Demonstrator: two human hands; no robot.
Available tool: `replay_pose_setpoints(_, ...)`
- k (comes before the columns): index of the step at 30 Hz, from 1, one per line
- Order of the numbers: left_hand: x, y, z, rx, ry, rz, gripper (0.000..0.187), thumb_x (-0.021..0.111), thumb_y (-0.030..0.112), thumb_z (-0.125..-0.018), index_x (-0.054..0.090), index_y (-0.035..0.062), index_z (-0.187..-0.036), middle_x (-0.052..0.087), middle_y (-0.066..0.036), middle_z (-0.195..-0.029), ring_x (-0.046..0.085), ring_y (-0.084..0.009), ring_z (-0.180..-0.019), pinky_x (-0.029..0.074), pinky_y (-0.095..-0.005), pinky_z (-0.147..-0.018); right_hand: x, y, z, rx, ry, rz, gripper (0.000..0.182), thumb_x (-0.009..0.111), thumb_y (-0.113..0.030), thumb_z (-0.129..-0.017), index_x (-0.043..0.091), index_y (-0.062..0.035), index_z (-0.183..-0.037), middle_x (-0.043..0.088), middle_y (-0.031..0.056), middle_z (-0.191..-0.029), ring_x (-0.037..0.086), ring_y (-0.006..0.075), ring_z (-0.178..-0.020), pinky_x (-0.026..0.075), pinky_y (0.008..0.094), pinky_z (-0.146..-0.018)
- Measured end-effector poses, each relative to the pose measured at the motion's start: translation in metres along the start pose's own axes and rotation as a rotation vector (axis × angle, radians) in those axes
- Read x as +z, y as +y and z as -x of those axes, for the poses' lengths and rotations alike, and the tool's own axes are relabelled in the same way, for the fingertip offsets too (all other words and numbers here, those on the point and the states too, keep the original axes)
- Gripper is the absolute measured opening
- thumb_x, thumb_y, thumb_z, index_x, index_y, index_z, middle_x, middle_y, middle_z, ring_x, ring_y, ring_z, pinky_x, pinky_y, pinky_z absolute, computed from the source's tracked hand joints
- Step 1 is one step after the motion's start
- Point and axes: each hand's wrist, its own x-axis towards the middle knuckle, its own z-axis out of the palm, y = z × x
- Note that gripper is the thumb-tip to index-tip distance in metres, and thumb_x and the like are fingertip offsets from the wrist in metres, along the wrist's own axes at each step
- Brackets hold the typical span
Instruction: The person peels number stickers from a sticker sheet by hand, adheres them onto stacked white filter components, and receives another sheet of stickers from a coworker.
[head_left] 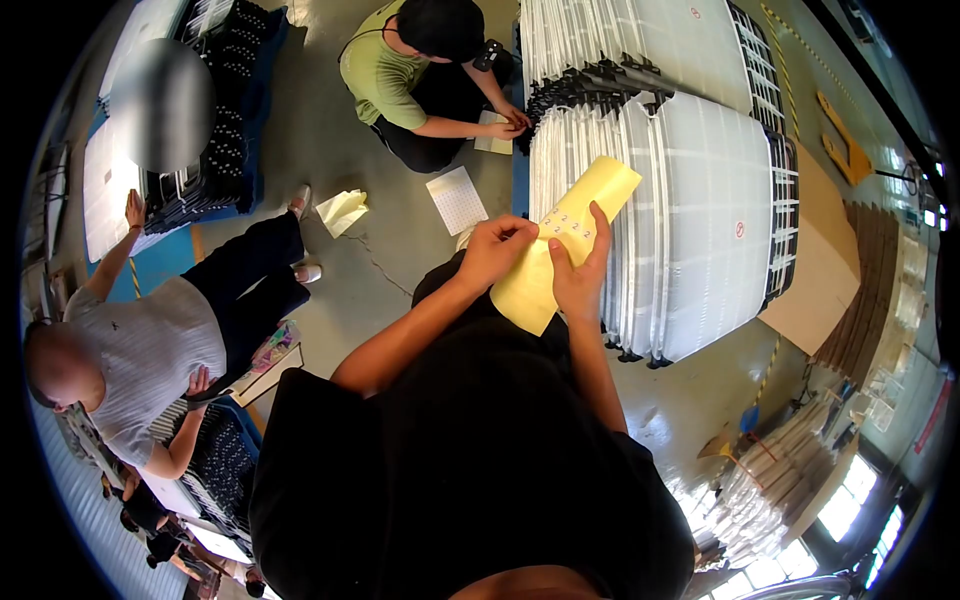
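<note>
A yellow backing sheet of number stickers (528, 285) is in front of me, tilted and curling at its ends, with a few small "2" labels left of its middle. My right hand (583, 275) grips it from the right edge, thumb and fingers on its face. At the left edge, beside the labels, the fingers of my left hand (497, 252) are pinched together. Whether a single label is between them is too small to tell. Just beyond the sheet stands a stack of pale translucent panels (690, 220) with black edge fittings.
A co-worker in a green shirt (385, 80) crouches at the stack's far side. Another person in a grey shirt (150, 340) stands at left by stacked panels (110, 190). On the floor lie a white printed sheet (457, 198) and crumpled yellow paper (342, 212). Cardboard (825, 260) leans at right.
</note>
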Motion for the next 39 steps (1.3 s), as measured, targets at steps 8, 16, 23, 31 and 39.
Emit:
replay_pose_setpoints(8, -0.008, -0.012, -0.006, 0.137, 0.024, -0.074, 0.018, 0.066, 0.014, -0.092, 0.071, -0.0025, -0.097, 0.069, -0.004, -0.082, 0.060, -0.0071, -0.075, 0.048, -0.0233, -0.068, 0.001, 0.009, -0.002, -0.075, -0.019, 0.046, 0.069, 0.064, 0.005, -0.085, 0.032, -0.0041, -0.146, 0.043, 0.0169, -0.138, 0.050, 0.0265, -0.120, 0.046, 0.0365, -0.099)
replay_pose_setpoints(16, -0.017, -0.008, -0.003, 0.204, 0.079, -0.189, 0.017, 0.061, 0.014, -0.095, 0.068, -0.0022, -0.097, 0.066, -0.003, -0.078, 0.060, -0.0083, -0.072, 0.048, -0.0238, -0.067, 0.004, 0.007, 0.000, -0.041, -0.040, 0.040, 0.067, 0.065, 0.004, -0.084, 0.037, -0.0044, -0.144, 0.048, 0.0174, -0.134, 0.052, 0.0267, -0.120, 0.046, 0.0364, -0.098)
replay_pose_setpoints(23, -0.030, -0.009, 0.006, 0.173, 0.192, -0.013, 0.016, 0.058, 0.012, -0.097, 0.066, -0.0016, -0.099, 0.065, -0.004, -0.076, 0.061, -0.0098, -0.065, 0.051, -0.0253, -0.061, 0.008, 0.034, -0.004, -0.113, -0.089, 0.220, 0.050, 0.065, 0.001, -0.084, 0.053, 0.0004, -0.132, 0.058, 0.0150, -0.132, 0.051, 0.0297, -0.125, 0.037, 0.0381, -0.108)
replay_pose_setpoints(31, -0.048, -0.007, 0.028, 0.208, 0.235, 0.192, 0.019, 0.061, 0.014, -0.097, 0.067, -0.0041, -0.101, 0.069, -0.006, -0.085, 0.064, -0.0100, -0.069, 0.052, -0.0237, -0.064, 0.053, 0.083, -0.053, -0.009, -0.301, 0.171, 0.039, 0.061, 0.000, -0.083, 0.061, 0.0006, -0.122, 0.065, 0.0174, -0.120, 0.060, 0.0301, -0.113, 0.044, 0.0376, -0.100)
replay_pose_setpoints(39, -0.052, -0.051, 0.013, 0.327, 0.462, -0.089, 0.018, 0.070, 0.016, -0.090, 0.072, 0.0010, -0.099, 0.071, -0.006, -0.081, 0.063, -0.0090, -0.078, 0.052, -0.0261, -0.072, 0.072, 0.054, -0.070, -0.099, -0.403, 0.193, 0.020, 0.066, -0.014, -0.091, 0.069, 0.0030, -0.101, 0.071, 0.0137, -0.100, 0.065, 0.0251, -0.096, 0.049, 0.0336, -0.090)
